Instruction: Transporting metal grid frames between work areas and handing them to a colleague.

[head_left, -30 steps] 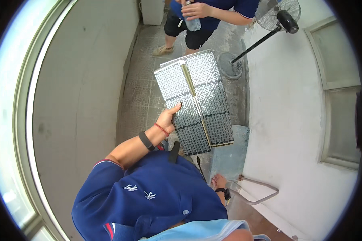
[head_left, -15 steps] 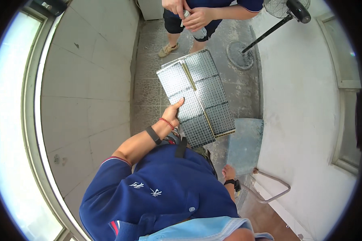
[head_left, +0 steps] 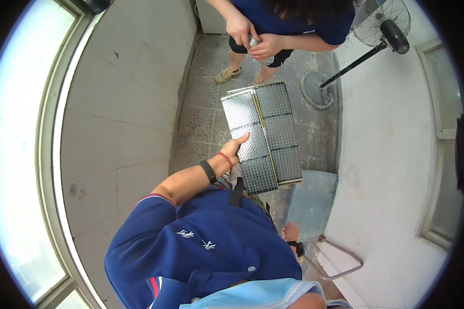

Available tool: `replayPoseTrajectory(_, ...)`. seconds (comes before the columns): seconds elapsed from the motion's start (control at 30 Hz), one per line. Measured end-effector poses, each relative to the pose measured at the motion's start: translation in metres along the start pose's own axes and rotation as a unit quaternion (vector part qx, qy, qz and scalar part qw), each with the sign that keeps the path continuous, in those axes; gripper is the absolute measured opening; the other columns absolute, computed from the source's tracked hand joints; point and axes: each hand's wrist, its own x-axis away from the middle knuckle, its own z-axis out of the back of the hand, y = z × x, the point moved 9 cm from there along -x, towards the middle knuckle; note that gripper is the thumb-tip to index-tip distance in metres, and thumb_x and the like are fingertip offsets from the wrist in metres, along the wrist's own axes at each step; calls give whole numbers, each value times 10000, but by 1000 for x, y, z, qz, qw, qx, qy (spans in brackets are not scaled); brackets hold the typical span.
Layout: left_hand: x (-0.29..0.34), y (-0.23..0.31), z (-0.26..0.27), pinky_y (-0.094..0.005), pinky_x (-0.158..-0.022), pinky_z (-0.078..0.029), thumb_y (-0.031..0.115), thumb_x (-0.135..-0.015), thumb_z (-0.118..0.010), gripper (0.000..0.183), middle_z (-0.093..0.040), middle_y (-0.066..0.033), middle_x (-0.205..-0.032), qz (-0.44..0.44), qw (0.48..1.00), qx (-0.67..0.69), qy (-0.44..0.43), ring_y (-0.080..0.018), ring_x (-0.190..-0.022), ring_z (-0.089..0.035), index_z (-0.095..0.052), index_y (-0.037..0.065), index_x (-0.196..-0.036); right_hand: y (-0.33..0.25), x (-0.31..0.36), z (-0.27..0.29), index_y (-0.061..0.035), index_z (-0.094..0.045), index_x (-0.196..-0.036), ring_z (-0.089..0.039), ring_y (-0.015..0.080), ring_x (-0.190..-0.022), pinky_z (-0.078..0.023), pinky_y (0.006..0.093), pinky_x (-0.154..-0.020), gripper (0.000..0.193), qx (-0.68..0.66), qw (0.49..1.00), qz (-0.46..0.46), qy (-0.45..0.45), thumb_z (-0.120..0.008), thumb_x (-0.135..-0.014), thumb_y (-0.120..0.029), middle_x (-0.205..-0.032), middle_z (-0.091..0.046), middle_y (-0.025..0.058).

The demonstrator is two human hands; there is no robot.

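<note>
The panels point(head_left: 262, 139) could slip and drop to the floor point(head_left: 197, 121), as only the left hand point(head_left: 234, 149) grips them, at their left edge. They overlap and may be loose, so a tilt could make them slide apart. They look flat, shiny and silver, with tiny rows, dark lines across and a gold strip between. They are up in front of the body. The right hand point(head_left: 290, 231) is low, near the grey board point(head_left: 313, 201); I can't tell if it's open or closed.
</note>
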Motion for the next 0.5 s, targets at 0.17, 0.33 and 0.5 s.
replayPoseTrajectory(0.17, -15, -1, 10, -375, -857, -423, 186, -804, -596, 376, -541, -111, -1094, -15, 999, -36, 9, -229, -976, -526, -485, 3, -1112, 38, -33, 27, -7, -530, -830, -496, 149, -507, -413, 248, -431, 142, 54, 995, 6, -83, -547, -788, -142, -677, -529, 80)
replayPoseTrajectory(0.33, -20, -5, 22, -385, -876, -406, 187, -802, -598, 382, -536, -111, -1106, 2, 999, -26, 20, -236, -992, -516, -484, 8, -1119, 14, -8, 24, -7, -552, -807, -501, 135, -515, -415, 245, -457, 167, 56, 997, -3, 51, -561, -790, -173, -672, -537, 55)
replayPoseTrajectory(0.5, -21, 1, 29, -397, -878, -402, 195, -814, -583, 391, -527, -112, -1117, -17, 998, -47, 31, -245, -995, -511, -468, 22, -1146, -159, 67, -108, 12, -578, -872, -499, 109, -557, -412, 233, -516, 208, 307, 912, 271, -29, -544, -822, -187, -706, -548, 48)
